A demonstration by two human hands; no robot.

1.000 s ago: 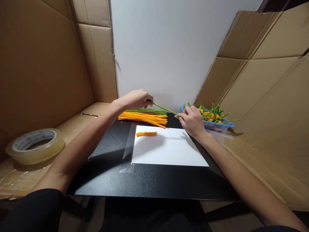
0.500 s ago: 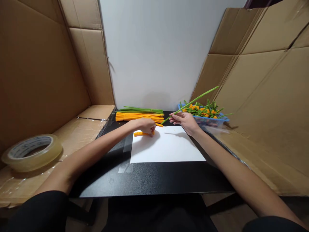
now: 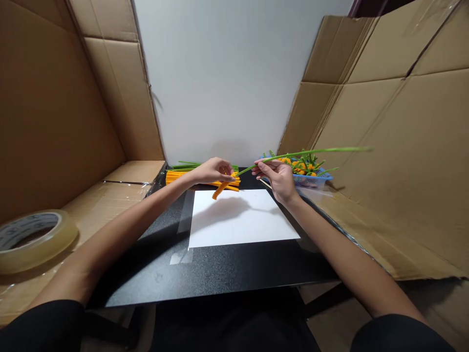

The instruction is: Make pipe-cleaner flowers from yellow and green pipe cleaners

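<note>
My left hand is closed, pinching a coiled orange pipe cleaner whose lower end hangs above the white paper. A long green pipe cleaner is gripped between the thumb and fingers of my right hand. Its near tip reaches the orange piece by my left fingertips; whether the two are joined I cannot tell. The far end stretches out to the right and is blurred. Behind my left hand lie a bundle of orange pipe cleaners and some green pipe cleaners.
A blue basket at the back right holds several green and orange pipe cleaner pieces. On cardboard at the left sits a roll of clear tape. Cardboard walls flank the black table. Tape strips hold the paper's left side.
My left hand has lifted the orange coil off the paper. My right hand has brought the green pipe cleaner's near tip to it, and the green stem now lies flatter.
</note>
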